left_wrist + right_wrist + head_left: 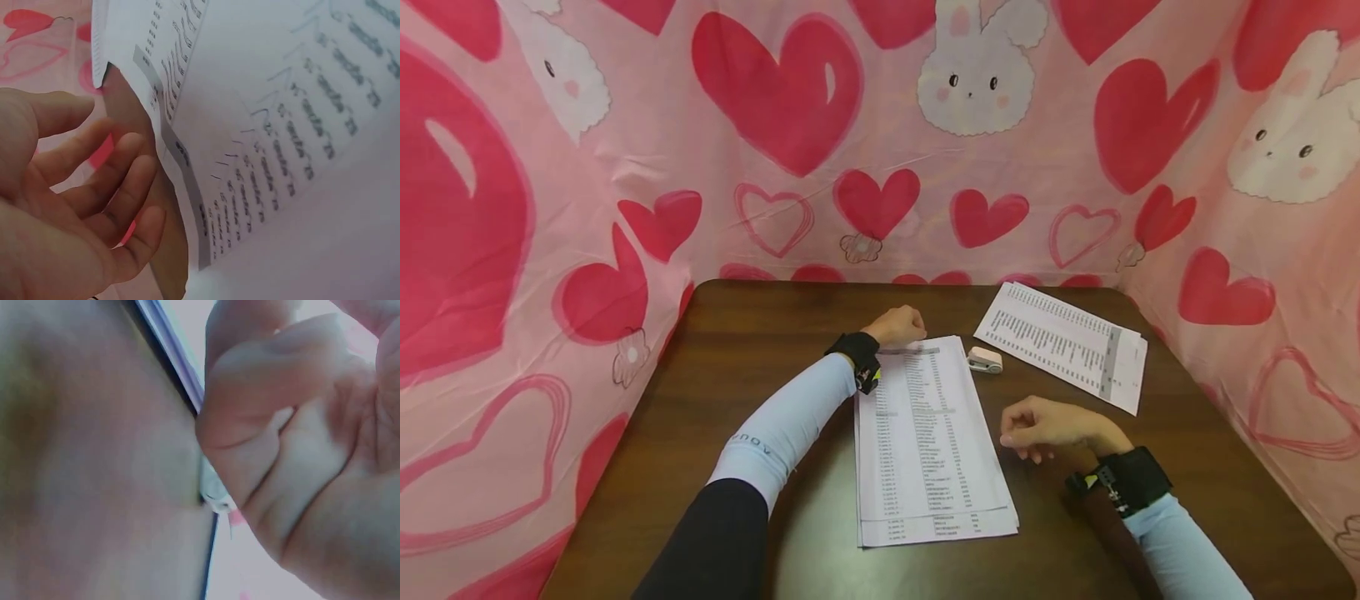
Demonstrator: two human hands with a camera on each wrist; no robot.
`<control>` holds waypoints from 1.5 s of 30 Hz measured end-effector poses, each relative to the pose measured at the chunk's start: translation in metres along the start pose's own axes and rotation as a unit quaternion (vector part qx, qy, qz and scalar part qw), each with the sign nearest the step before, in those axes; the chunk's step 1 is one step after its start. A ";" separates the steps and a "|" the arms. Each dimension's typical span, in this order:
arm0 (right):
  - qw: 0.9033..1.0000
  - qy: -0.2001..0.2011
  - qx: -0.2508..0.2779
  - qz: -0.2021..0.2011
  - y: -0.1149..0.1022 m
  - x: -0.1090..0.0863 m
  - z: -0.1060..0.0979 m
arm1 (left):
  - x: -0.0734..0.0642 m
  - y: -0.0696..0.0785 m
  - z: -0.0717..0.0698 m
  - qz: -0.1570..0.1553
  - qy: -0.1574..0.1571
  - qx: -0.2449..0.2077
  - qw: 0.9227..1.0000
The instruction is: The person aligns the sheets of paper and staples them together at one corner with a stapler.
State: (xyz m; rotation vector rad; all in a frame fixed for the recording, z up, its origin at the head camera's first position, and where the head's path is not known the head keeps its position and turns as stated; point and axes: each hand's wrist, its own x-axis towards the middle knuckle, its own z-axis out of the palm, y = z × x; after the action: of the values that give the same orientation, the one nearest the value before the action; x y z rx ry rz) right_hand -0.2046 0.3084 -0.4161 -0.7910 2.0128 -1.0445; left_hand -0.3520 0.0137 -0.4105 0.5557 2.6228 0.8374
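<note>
A stack of printed sheets [936, 450] lies in the middle of the table, its edges slightly uneven. My left hand [895, 326] is at the far left corner of the stack, fingers loosely bent and holding nothing. In the left wrist view, those fingers [119, 187] are spread a little beside the top sheet [250, 75]. To the right of the stack, my right hand [1052, 427] hovers with loosely curled, bare fingers. A small pale stapler [985, 360] sits by the stack's upper right edge; the right wrist view shows it partly hidden behind the right hand [294, 437].
Another few printed sheets [1060, 346] lie turned at an angle at the back right of the brown wooden table [752, 325]. A pink curtain [820, 208] with hearts and rabbits hangs close behind the table and along both sides.
</note>
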 end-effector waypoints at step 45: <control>0.942 0.299 0.150 0.027 0.012 -0.068 -0.136 | 0.050 0.082 0.012 -0.084 0.023 -0.148 0.985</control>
State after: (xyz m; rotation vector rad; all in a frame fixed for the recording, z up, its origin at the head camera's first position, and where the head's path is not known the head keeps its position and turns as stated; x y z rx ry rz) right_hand -0.2800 0.4224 -0.3494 -0.2637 2.2577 -1.6564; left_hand -0.3687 0.1038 -0.3791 0.2333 2.4773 1.1658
